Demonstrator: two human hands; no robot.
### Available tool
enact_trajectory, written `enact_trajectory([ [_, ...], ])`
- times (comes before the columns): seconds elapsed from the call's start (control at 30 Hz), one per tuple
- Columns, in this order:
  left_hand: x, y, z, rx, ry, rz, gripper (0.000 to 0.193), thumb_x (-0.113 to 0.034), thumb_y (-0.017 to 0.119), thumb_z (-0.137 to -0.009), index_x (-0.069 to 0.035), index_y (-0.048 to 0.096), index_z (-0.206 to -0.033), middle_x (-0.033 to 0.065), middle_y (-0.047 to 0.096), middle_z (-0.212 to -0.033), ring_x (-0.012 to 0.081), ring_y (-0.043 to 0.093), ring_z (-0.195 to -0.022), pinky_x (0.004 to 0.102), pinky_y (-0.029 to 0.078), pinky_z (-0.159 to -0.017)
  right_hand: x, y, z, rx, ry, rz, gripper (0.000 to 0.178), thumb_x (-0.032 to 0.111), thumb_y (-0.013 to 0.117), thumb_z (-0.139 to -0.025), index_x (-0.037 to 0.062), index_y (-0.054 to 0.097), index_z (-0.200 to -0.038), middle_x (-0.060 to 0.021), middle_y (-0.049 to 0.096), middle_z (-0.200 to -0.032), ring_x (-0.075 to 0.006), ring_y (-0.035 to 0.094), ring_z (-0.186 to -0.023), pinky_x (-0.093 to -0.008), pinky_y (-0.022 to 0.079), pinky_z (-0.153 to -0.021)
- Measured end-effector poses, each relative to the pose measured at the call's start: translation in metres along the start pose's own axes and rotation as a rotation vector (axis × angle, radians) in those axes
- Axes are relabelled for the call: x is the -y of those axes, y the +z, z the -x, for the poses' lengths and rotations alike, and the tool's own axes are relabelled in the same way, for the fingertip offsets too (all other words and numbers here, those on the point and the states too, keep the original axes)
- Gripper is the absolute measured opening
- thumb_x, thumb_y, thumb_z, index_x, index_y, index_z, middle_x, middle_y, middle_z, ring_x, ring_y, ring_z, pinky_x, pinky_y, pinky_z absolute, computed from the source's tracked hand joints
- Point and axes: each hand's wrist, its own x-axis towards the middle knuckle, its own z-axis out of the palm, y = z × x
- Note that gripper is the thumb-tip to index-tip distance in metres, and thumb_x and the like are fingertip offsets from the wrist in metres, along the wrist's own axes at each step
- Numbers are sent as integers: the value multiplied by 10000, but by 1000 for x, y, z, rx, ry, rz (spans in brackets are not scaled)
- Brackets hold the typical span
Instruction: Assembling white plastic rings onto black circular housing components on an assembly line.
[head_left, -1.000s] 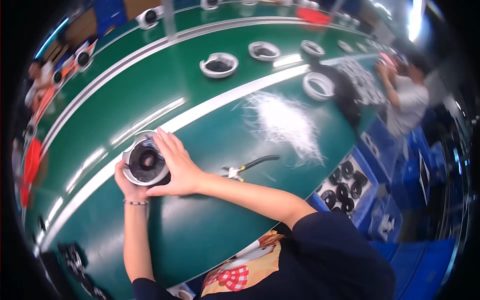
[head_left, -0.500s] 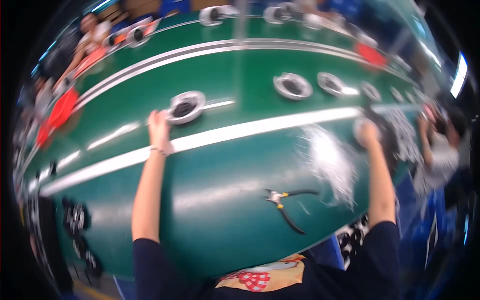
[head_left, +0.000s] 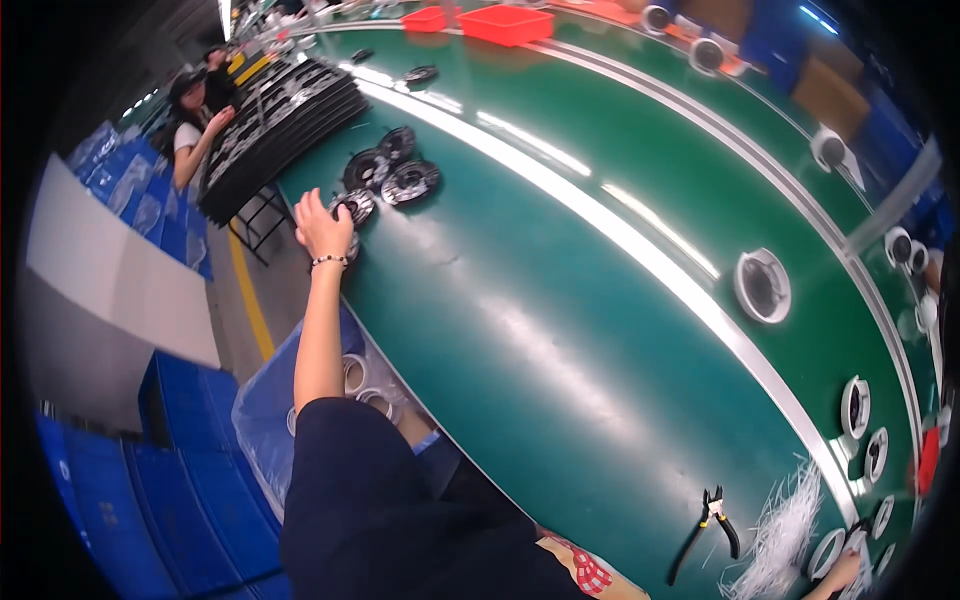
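Observation:
My left hand (head_left: 325,228) reaches to the table's far-left edge with its fingers apart, holding nothing. It lies right beside a black round part (head_left: 354,207) with a shiny centre; whether it touches this part I cannot tell. More such black parts (head_left: 410,182) are clustered just beyond. At the lower right edge my right hand (head_left: 845,572) is partly cut off, its fingers closed at a white ring (head_left: 827,553). Next to it lies a heap of thin white strips (head_left: 785,532). Cutting pliers (head_left: 712,518) with black-and-yellow handles rest on the table, jaws pointing away.
A green conveyor (head_left: 640,150) runs behind a white rail, carrying a white ring with a dark centre (head_left: 763,286) and several others. Black stacked trays (head_left: 290,130) stand at the far left, with a person (head_left: 195,130) beside them. Below the table edge is a plastic-lined box (head_left: 270,400) holding white rings.
My view has swung to the left. My left hand has gone from a white ring on the conveyor to the black parts at the table's left end. My right hand stays near the white strips.

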Motion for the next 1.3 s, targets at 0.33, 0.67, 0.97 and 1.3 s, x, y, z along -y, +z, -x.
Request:
enact_trajectory([
  [0.33,13,-60,39,518,-238,-1,565,-218,671,-662,-65,472,-1168,179,592,-996,327,559,-946,380,445,-814,226,-217,159,-259,-880,-1087,89,-7,572,-761,-19,572,-850,-127,602,-839,-191,585,-752,-257,472,-668],
  [0.67,-154,-79,137,1176,-319,1321,249,58,498,-783,52,479,-1031,93,573,-962,135,563,-856,263,449,-786,353,-229,277,78,-1463,-919,431,381,727,-566,25,528,-705,-119,532,-655,-295,529,-615,-381,433,-571],
  [0.97,-255,-75,183,1564,-25,1475,299,28,498,-809,39,428,-1100,114,551,-1037,171,569,-938,283,475,-807,384,-245,304,211,-1026,-850,1117,496,761,-468,-49,227,-1284,-285,217,-1326,-452,207,-1228,-513,201,-991],
  [1.3,-278,-90,202,1574,54,1567,272,-19,501,-828,56,489,-1090,111,605,-957,152,597,-855,274,489,-758,380,-219,315,612,-596,-2116,1166,282,810,-507,-62,58,-1329,-283,214,-1344,-312,289,-1241,-353,240,-1012],
])
